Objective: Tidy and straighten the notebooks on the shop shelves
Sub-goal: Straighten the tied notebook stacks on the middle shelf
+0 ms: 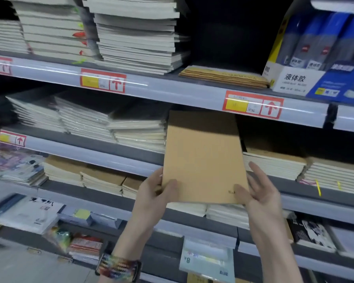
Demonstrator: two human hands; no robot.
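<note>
A brown kraft-cover notebook (202, 158) is held up in front of the second shelf, its far end reaching into the gap between stacks. My left hand (157, 193) grips its lower left corner, thumb on the cover. My right hand (260, 188) holds its lower right corner, thumb on the cover and fingers spread behind the edge. To the right lies a stack of kraft notebooks (274, 164); to the left sit wrapped white notebook stacks (139, 133).
The upper shelf carries tall white notebook stacks (137, 33), flat brown notebooks (225, 76) and a glue box (315, 58). Shelf rails (172, 92) bear red price tags. Lower shelves hold more kraft notebooks (102, 178) and mixed stationery (29, 217).
</note>
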